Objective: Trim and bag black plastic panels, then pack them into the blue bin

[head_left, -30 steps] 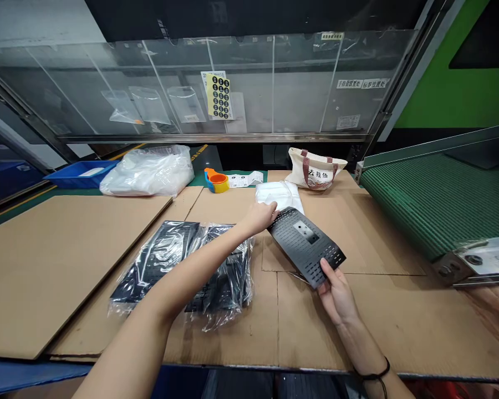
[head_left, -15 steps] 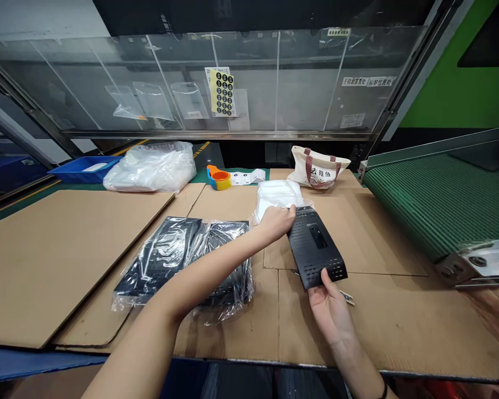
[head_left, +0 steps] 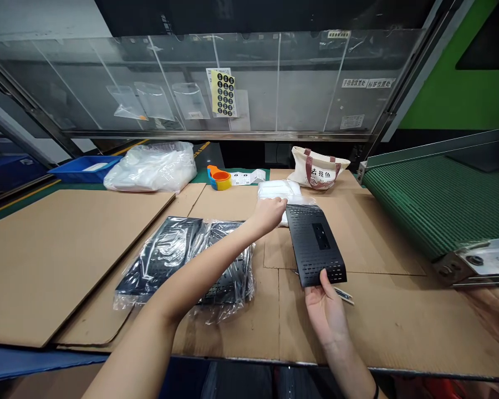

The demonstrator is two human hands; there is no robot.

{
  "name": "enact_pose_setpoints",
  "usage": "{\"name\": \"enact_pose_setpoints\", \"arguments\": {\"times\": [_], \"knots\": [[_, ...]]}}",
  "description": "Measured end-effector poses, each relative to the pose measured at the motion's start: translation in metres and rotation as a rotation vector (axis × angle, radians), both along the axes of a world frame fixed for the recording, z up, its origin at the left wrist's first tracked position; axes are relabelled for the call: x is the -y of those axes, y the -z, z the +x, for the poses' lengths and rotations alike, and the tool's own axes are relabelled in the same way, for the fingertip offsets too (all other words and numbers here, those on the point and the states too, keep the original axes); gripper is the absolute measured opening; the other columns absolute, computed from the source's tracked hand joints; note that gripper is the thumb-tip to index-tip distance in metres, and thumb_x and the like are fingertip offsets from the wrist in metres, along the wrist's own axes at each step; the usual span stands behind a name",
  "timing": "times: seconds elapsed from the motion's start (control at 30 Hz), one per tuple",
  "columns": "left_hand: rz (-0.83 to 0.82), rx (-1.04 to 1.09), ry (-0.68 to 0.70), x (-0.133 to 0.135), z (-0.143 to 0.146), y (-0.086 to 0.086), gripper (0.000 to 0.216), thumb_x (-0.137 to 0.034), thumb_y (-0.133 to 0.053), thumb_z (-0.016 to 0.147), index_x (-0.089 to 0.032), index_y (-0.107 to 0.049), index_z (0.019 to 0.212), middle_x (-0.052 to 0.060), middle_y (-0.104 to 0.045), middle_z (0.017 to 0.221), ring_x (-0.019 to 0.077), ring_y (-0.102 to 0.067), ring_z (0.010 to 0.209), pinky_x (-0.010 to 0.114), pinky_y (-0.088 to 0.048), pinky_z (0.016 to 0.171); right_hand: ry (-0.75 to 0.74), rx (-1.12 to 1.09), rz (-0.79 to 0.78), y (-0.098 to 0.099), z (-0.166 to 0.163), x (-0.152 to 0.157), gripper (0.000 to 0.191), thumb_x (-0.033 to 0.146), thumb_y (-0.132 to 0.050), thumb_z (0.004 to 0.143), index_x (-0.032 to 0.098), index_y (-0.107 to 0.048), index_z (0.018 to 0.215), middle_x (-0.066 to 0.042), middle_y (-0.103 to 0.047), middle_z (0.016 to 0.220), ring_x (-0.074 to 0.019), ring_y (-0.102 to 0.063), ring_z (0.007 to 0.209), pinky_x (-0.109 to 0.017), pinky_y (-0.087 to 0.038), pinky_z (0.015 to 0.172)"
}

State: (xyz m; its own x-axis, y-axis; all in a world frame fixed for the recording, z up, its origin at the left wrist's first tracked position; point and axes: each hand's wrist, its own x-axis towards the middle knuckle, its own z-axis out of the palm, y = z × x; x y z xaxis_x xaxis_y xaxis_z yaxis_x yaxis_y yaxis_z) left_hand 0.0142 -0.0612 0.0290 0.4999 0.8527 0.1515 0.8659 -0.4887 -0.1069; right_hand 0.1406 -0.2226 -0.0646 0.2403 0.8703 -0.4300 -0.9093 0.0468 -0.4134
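Note:
A black slotted plastic cover [head_left: 311,238] with a dark rectangular recess is held tilted over the table. My right hand [head_left: 326,313] grips its near edge, thumb on top and fingers beneath. My left hand [head_left: 270,213] is closed in a pinch at the far left corner, where clear plastic film [head_left: 304,200] shows along the cover's far edge. The film's exact hold is partly hidden by my fingers. Behind the cover lies a stack of white sheets or bags [head_left: 276,189]. Under my left forearm, more black covers in clear bags [head_left: 166,252] lie side by side.
A tweezer-like tool [head_left: 344,295] lies by my right hand. At the back are a blue tray [head_left: 81,169], a bulky plastic bag [head_left: 152,166], a colourful tape holder [head_left: 219,178] and a cloth bag [head_left: 319,168]. A green conveyor [head_left: 444,205] borders the right, cardboard [head_left: 75,249] the left.
My left hand has shifted slightly left and away along the cover's far corner, and more clear film shows there. The cover has tilted a little; my right hand keeps its hold.

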Motion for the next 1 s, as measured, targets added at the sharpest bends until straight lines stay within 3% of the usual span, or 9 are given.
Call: {"name": "enact_pose_setpoints", "arguments": {"times": [0.2, 0.43, 0.57, 0.73, 0.83, 0.9, 1.0], "knots": [[-0.040, -0.014, 0.043, 0.014, 0.006, 0.011, 0.026, -0.007, -0.042, 0.089, -0.011, -0.064, 0.102, 0.016, -0.070, 0.091, 0.0269, -0.069, 0.086, 0.033, -0.050, 0.069, -0.068, 0.002, -0.106, -0.009, 0.002, -0.001, 0.023, 0.014, -0.077, 0.070, 0.019, -0.073, 0.092, -0.003, -0.077, 0.095, -0.0139, -0.072, 0.089, -0.019, -0.060, 0.076], [0.002, -0.069, 0.061, 0.033, 0.014, 0.006, 0.041, 0.000, -0.033, 0.090, 0.004, -0.052, 0.127, 0.022, -0.070, 0.084, 0.0298, -0.071, 0.080, 0.035, -0.051, 0.062, 0.047, -0.034, -0.062, -0.006, -0.004, 0.003, 0.030, 0.017, -0.084, 0.062, 0.021, -0.073, 0.089, 0.001, -0.077, 0.094, -0.0131, -0.073, 0.085, -0.019, -0.060, 0.076], [0.026, -0.102, 0.121, 0.039, 0.016, 0.009, 0.044, -0.001, -0.037, 0.091, 0.003, -0.048, 0.133, 0.019, -0.071, 0.079, 0.0282, -0.072, 0.078, 0.032, -0.052, 0.059, -0.125, 0.053, -0.064, -0.003, -0.005, 0.004, 0.034, 0.016, -0.087, 0.057, 0.019, -0.073, 0.088, -0.001, -0.077, 0.093, -0.0155, -0.073, 0.082, -0.021, -0.061, 0.070], [0.055, -0.127, 0.182, 0.049, 0.018, 0.011, 0.047, -0.001, -0.042, 0.089, 0.002, -0.045, 0.137, 0.015, -0.072, 0.076, 0.0259, -0.073, 0.072, 0.030, -0.051, 0.054, 0.010, 0.055, -0.017, 0.002, -0.004, 0.002, 0.030, 0.021, -0.087, 0.059, 0.022, -0.072, 0.086, 0.002, -0.077, 0.094, -0.0128, -0.073, 0.084, -0.019, -0.060, 0.075], [0.067, -0.133, 0.225, 0.056, 0.020, 0.008, 0.048, -0.003, -0.043, 0.090, 0.002, -0.044, 0.138, 0.015, -0.072, 0.075, 0.0244, -0.072, 0.069, 0.029, -0.050, 0.053, -0.109, 0.078, -0.022, 0.004, -0.004, 0.000, 0.028, 0.017, -0.087, 0.059, 0.020, -0.072, 0.083, 0.000, -0.077, 0.092, -0.0135, -0.073, 0.080, -0.019, -0.059, 0.067], [0.068, -0.137, 0.259, 0.062, 0.023, 0.006, 0.048, -0.004, -0.044, 0.090, 0.002, -0.044, 0.138, 0.013, -0.072, 0.074, 0.0234, -0.072, 0.068, 0.028, -0.050, 0.052, -0.116, 0.053, -0.008, 0.003, -0.004, -0.001, 0.030, 0.019, -0.087, 0.057, 0.019, -0.073, 0.084, -0.001, -0.077, 0.092, -0.0147, -0.072, 0.084, -0.020, -0.059, 0.073], [0.071, -0.147, 0.309, 0.070, 0.027, 0.007, 0.050, -0.003, -0.043, 0.089, 0.001, -0.043, 0.138, 0.013, -0.072, 0.075, 0.0226, -0.072, 0.069, 0.028, -0.048, 0.051, 0.003, 0.055, 0.048, 0.000, -0.007, -0.001, 0.032, 0.025, -0.089, 0.055, 0.022, -0.073, 0.083, 0.001, -0.077, 0.093, -0.0138, -0.071, 0.089, -0.022, -0.057, 0.084]]}}
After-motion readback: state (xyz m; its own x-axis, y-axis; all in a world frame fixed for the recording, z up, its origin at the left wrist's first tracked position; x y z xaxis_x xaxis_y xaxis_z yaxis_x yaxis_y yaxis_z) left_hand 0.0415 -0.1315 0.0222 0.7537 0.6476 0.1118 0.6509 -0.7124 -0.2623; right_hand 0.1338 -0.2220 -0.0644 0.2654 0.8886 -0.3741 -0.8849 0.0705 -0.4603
